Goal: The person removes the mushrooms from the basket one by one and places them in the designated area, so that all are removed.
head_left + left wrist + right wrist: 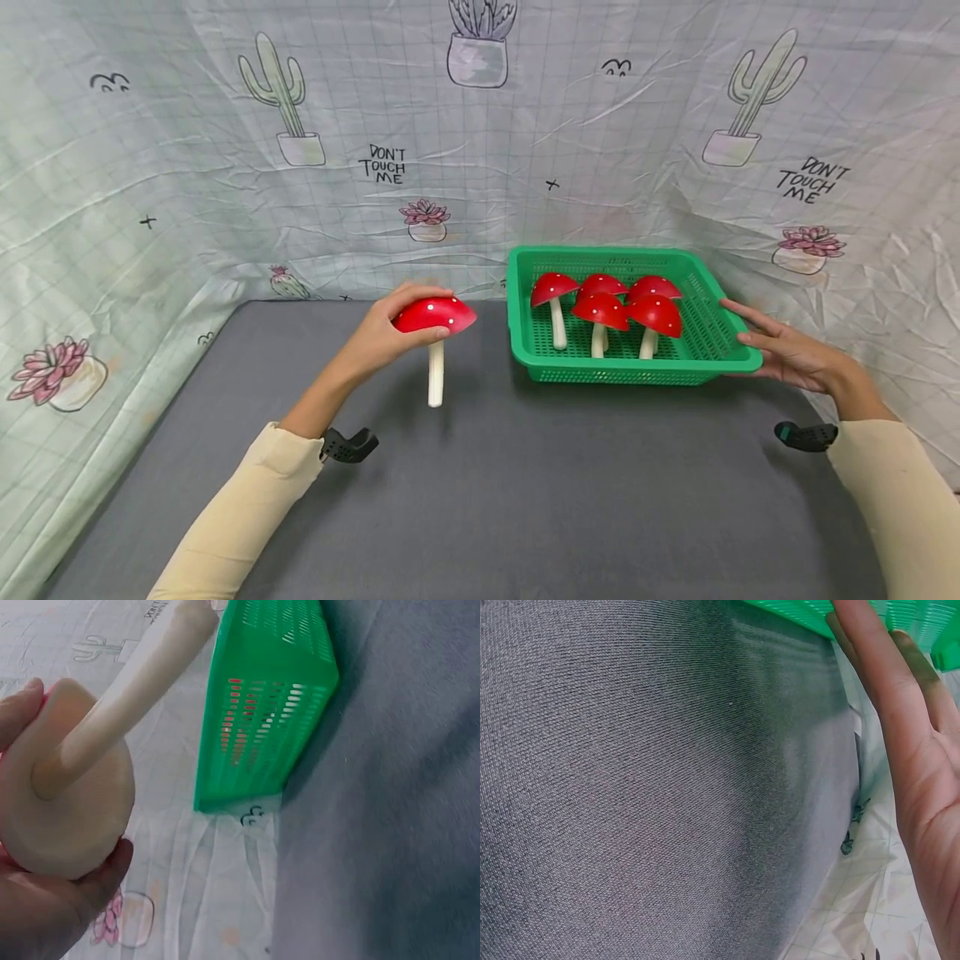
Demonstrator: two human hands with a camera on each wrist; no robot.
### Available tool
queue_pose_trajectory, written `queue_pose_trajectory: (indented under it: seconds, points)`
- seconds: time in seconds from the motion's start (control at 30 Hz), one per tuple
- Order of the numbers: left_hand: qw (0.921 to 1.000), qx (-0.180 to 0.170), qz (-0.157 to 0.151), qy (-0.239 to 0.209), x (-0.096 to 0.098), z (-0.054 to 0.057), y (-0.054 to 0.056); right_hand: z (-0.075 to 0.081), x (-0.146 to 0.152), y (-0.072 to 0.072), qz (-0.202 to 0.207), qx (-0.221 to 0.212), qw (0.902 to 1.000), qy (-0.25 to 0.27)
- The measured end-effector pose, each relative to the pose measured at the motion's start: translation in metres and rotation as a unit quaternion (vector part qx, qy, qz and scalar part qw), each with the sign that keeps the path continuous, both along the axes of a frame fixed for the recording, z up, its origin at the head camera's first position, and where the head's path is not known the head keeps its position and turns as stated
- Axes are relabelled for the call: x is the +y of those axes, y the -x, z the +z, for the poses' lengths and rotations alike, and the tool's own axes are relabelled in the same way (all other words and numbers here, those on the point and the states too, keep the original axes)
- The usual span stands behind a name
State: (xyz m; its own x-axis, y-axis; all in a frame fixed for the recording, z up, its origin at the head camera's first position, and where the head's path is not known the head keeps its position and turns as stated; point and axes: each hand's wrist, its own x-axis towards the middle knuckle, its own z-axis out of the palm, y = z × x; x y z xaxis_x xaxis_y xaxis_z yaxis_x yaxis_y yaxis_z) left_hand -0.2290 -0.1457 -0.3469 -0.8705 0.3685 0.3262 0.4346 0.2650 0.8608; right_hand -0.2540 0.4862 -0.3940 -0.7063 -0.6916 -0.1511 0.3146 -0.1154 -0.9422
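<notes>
My left hand (392,325) grips a toy mushroom (437,316) by its red, white-dotted cap, with the pale stem hanging down above the table. The left wrist view shows the underside of the cap and the stem (135,690), thumb and fingers around the rim. Several similar mushrooms (655,317) stand or lean inside a green plastic basket (637,372) right of centre. At the basket's right end is my right hand (797,357), its fingers extended against the rim. In the right wrist view those straight fingers (889,682) reach up to the green basket wall.
A dark grey cloth covers the table (525,483). Pale fabric printed with cacti hangs as a wall (555,125) behind the basket and along both sides. Black wrist devices (351,446) sit below each hand.
</notes>
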Motion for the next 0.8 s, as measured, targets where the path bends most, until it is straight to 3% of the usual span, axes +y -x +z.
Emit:
queue_pose_trajectory:
  seconds: [0.23, 0.5, 0.8]
  points:
    - [0.9994, -0.003, 0.023, 0.027, -0.019, -0.003, -0.006, 0.000, 0.001, -0.002, -0.004, -0.005, 1.0000, -0.001]
    - [0.9979, -0.015, 0.057, 0.027, -0.040, -0.010, -0.005, 0.000, 0.001, -0.003, 0.004, -0.004, 1.0000, 0.007]
    - [0.9941, -0.047, 0.092, 0.031, -0.058, -0.013, -0.006, 0.001, -0.002, -0.002, -0.004, 0.001, 1.0000, -0.004]
